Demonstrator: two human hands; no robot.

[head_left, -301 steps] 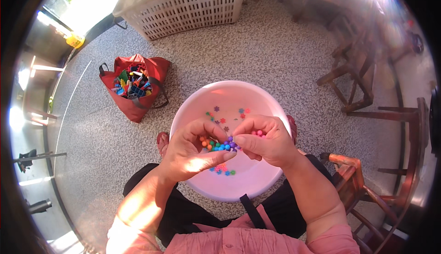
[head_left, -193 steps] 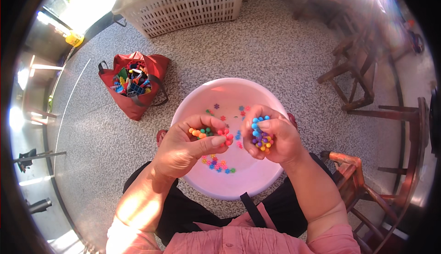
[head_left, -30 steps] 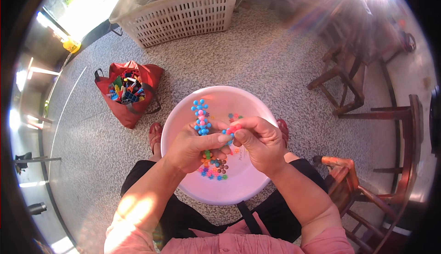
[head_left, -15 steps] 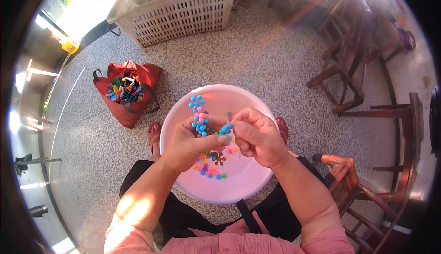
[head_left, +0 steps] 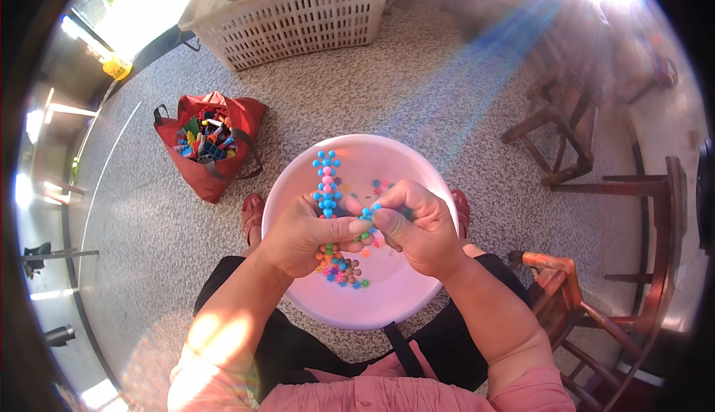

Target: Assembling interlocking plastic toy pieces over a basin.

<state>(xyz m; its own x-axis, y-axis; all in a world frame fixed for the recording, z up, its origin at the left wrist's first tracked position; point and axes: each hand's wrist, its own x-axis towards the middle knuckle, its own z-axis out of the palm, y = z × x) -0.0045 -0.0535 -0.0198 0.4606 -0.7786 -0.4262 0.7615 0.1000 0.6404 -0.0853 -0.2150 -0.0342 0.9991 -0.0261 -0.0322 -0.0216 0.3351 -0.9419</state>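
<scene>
Speckled stone floor, with a pink basin (head_left: 417, 293) on the lap of a seated person.

Both hands meet over the basin, probably so that any small piece which falls will land inside it and not on the floor. The left hand (head_left: 302, 233) is closed around a chain of blue and pink beads (head_left: 325, 181), which stands up from the fist toward the far rim; the thumb presses on its lower end. The right hand (head_left: 417, 229) is pinched shut on a small blue piece (head_left: 370, 211) just beside that thumb, touching the chain. Loose coloured pieces (head_left: 342, 270) lie on the basin bottom under the hands. A red bag (head_left: 205, 140) of plastic toys stays open on the left, within reach, and a white basket (head_left: 287, 13) stands farther away.
</scene>
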